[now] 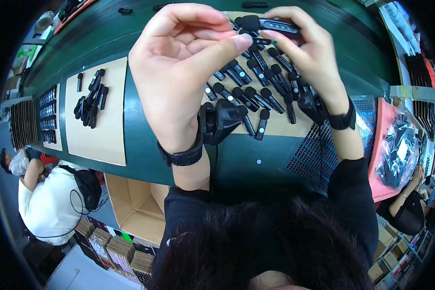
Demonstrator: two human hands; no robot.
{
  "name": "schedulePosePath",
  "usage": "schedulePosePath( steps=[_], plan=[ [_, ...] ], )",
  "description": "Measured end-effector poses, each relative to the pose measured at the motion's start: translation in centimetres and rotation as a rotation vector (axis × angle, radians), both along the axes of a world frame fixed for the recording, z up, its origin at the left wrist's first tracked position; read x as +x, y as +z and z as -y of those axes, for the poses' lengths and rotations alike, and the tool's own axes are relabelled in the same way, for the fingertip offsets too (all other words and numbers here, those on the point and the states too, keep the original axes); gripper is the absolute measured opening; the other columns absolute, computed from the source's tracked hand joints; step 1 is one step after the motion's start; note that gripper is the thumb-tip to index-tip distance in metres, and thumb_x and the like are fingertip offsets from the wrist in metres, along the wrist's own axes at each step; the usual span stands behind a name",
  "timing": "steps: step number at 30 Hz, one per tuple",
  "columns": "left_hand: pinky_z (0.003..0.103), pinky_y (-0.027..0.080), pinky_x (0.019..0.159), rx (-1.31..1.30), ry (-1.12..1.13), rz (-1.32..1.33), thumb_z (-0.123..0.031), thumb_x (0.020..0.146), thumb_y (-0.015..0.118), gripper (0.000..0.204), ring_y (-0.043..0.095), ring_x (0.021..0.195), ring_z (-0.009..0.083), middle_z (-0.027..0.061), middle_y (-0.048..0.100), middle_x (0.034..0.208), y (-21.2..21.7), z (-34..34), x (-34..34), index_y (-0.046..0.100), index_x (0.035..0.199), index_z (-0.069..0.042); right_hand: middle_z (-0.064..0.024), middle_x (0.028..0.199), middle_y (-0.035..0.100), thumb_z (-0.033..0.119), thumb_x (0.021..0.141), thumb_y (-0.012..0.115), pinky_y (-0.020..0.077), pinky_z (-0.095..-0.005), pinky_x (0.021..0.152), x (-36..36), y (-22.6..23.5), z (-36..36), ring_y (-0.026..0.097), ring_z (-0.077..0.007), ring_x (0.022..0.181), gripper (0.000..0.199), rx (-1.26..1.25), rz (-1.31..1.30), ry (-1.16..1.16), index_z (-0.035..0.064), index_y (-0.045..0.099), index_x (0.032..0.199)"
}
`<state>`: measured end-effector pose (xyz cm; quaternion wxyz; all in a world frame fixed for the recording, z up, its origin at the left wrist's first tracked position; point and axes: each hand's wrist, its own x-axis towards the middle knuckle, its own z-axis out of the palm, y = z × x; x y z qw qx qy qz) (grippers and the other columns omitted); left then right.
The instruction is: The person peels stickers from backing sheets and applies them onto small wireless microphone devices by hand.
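Observation:
My right hand (307,46) grips a small black clip-on microphone (280,26) between thumb and fingers, raised above the table. Its dark foam tip (249,22) points toward my left hand (179,63). The left thumb and fingers curl together in a pinch beside that tip; what lies between them, if anything, I cannot make out. Below both hands, many similar black microphones (261,124) with foam tips lie loose on a tan cardboard sheet (290,126). My hands and wrists hide part of this pile. A black strap with a device (222,121) sits on my left wrist.
Leftward on the green table (237,164), another cardboard sheet (101,145) bears a smaller microphone heap (89,106). Microphones stand in rows (48,116) farther left. A black grid tray (309,154) and a pink tray (379,186) with a plastic-wrapped bundle (396,154) lie right. Co-workers sit nearby.

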<state>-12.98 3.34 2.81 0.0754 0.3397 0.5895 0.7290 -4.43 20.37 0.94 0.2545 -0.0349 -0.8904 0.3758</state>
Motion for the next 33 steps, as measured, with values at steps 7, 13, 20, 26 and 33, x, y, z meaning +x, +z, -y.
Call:
schedulePosePath(
  steps=[7,13,20,26,33],
  plan=[
    [0.021,0.047,0.066,0.157,-0.203,0.143,0.015,0.064,0.062,0.029,0.059,0.073,0.0152,0.0109,0.057,0.085,-0.2,-0.7,1.0,0.053,0.088,0.002,-0.0050,0.086,0.061,-0.005,0.070,0.064,0.0436,-0.0160,0.057,3.1,1.0,1.5,0.056,-0.0068,0.068,0.031,-0.080,-0.143,0.070,-0.0004,0.060,0.100],
    [0.023,0.048,0.066,0.176,-0.259,0.182,0.017,0.063,0.061,0.031,0.059,0.074,0.0163,0.0109,0.055,0.087,0.0,-1.1,2.1,0.052,0.088,0.001,-0.0073,0.086,0.061,-0.008,0.068,0.064,0.0412,-0.0152,0.050,3.7,1.5,1.6,0.054,-0.0062,0.061,0.033,0.011,-0.185,0.072,-0.0020,0.061,0.100],
    [0.025,0.050,0.068,0.151,-0.252,0.176,0.019,0.061,0.061,0.032,0.058,0.073,0.0168,0.0106,0.053,0.086,-0.1,-1.5,2.2,0.050,0.085,0.001,-0.0086,0.084,0.060,-0.009,0.067,0.064,0.0380,-0.0141,0.043,4.5,2.2,2.2,0.053,-0.0055,0.056,0.031,-0.030,-0.171,0.029,-0.0022,0.062,0.097],
    [0.024,0.050,0.068,0.093,-0.184,0.137,0.020,0.061,0.060,0.030,0.057,0.073,0.0159,0.0096,0.052,0.085,0.4,-1.9,3.1,0.049,0.080,0.000,-0.0085,0.082,0.060,-0.009,0.067,0.064,0.0376,-0.0138,0.041,4.7,2.7,2.3,0.052,-0.0057,0.055,0.030,-0.004,-0.158,0.023,-0.0025,0.062,0.096],
    [0.023,0.049,0.068,-0.093,-0.048,-0.021,0.018,0.062,0.061,0.027,0.056,0.073,0.0141,0.0086,0.051,0.085,0.3,-2.5,3.6,0.049,0.077,-0.001,-0.0079,0.080,0.060,-0.008,0.067,0.065,0.0374,-0.0139,0.040,4.8,2.8,2.4,0.052,-0.0056,0.053,0.029,0.017,-0.157,0.008,-0.0021,0.062,0.095]
  ],
)
